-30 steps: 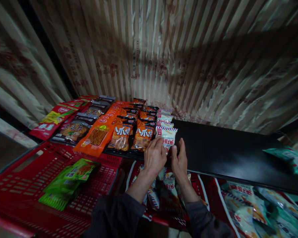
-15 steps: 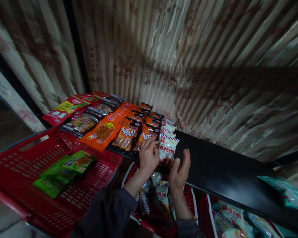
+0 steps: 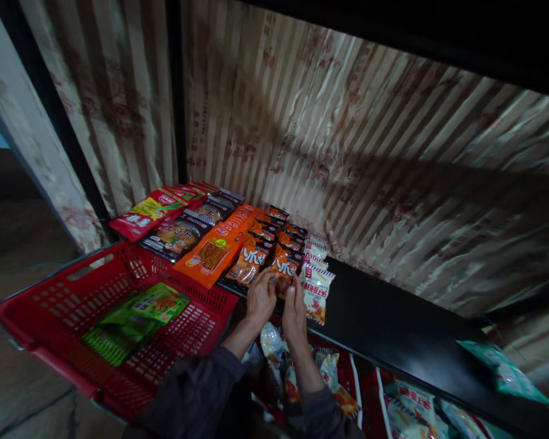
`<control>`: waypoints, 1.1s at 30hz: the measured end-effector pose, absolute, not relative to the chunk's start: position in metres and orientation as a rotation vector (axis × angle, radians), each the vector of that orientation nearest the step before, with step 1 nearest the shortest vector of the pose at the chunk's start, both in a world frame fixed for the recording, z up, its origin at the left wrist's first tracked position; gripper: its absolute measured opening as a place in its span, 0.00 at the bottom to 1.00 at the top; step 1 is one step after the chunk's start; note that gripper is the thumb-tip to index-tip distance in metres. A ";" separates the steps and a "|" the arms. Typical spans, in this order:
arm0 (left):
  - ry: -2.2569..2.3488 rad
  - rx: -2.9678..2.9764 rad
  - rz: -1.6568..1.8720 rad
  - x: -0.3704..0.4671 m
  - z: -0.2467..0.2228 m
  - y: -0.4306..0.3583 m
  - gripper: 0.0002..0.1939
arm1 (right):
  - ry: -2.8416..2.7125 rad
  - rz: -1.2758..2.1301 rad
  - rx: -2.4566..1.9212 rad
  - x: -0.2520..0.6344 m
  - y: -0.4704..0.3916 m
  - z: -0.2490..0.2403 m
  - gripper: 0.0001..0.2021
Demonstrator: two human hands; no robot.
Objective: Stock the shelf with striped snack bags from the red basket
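Observation:
On the black shelf, an orange-and-black snack packet (image 3: pixel 285 263) fronts its row, its lower end between my two hands. My left hand (image 3: pixel 260 300) is closed on its left lower edge with curled fingers. My right hand (image 3: pixel 295 311) grips the right lower edge, thumb and fingers close together; the fingertips are partly hidden. A matching snack packet (image 3: pixel 249 262) lies just to the left. Right of my right hand, a white snack packet (image 3: pixel 316 292) with a striped top edge leads a row of similar ones.
A red plastic basket (image 3: pixel 64 360) with green packets (image 3: pixel 137 314) stands at left. Orange stick packets (image 3: pixel 210 253), dark packets (image 3: pixel 176 235) and red packets (image 3: pixel 150 210) line the shelf (image 3: pixel 393 311). A teal packet (image 3: pixel 503 369) lies far right. Below are red bags of white packets (image 3: pixel 412 402).
Both hands have left the white packet and moved left to the orange-and-black packet, coming closer together. My right hand has closed. The camera view has shifted.

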State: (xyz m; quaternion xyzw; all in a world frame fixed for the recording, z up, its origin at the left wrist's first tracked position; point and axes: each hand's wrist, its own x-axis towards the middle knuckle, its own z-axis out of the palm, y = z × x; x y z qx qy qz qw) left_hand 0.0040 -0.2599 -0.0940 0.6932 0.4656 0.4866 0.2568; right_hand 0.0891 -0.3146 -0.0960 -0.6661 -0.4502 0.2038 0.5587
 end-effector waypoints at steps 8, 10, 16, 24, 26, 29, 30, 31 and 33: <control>1.203 2.050 1.213 -0.007 -0.108 -0.255 0.21 | -1.048 0.337 -1.718 0.082 -0.288 -0.106 0.35; 1.192 2.080 1.186 -0.007 -0.112 -0.255 0.22 | -1.050 0.318 -1.741 0.080 -0.285 -0.103 0.36; 1.116 2.177 1.038 -0.005 -0.117 -0.256 0.27 | -1.018 0.301 -1.783 0.084 -0.270 -0.098 0.34; 1.105 2.132 0.956 -0.004 -0.116 -0.254 0.29 | -1.029 0.229 -1.787 0.084 -0.265 -0.106 0.33; 1.109 2.124 0.940 -0.005 -0.114 -0.252 0.29 | -1.017 0.235 -1.797 0.083 -0.265 -0.106 0.33; 1.108 2.123 0.927 -0.006 -0.113 -0.251 0.29 | -0.994 0.249 -1.802 0.084 -0.264 -0.106 0.33; 1.102 2.126 0.927 -0.006 -0.112 -0.251 0.29 | -0.992 0.256 -1.802 0.084 -0.264 -0.107 0.33; 1.095 2.130 0.931 -0.007 -0.112 -0.251 0.29 | -0.994 0.263 -1.803 0.084 -0.264 -0.107 0.33; 1.084 2.135 0.951 -0.007 -0.112 -0.252 0.28 | -1.008 0.272 -1.813 0.085 -0.264 -0.109 0.34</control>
